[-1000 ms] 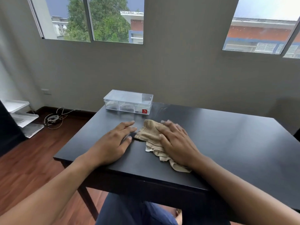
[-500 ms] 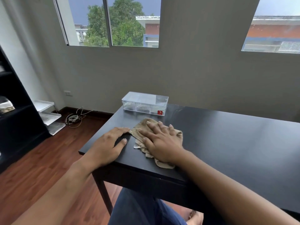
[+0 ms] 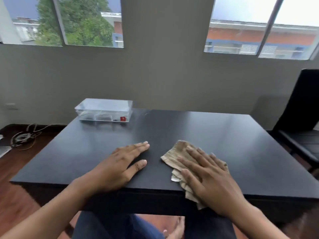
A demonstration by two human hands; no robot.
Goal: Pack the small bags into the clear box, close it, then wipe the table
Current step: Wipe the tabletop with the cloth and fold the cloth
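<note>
A clear plastic box (image 3: 104, 110) with its lid on and a small red label stands at the far left of the black table (image 3: 198, 135); dark shapes show inside it. My right hand (image 3: 205, 176) lies flat with straight fingers on a beige crumpled cloth (image 3: 176, 153) near the table's front edge, and part of the cloth hangs over that edge. My left hand (image 3: 120, 166) rests flat on the bare tabletop, palm down, a short way left of the cloth and apart from it.
A black chair (image 3: 300, 121) stands at the table's right side. A coil of cable (image 3: 24, 137) lies on the wooden floor at the left. The grey wall with windows is right behind the table. My legs are under the front edge.
My right hand has slid the cloth to the right along the front of the table, away from my left hand. The view has swung right; the box has stayed put.
</note>
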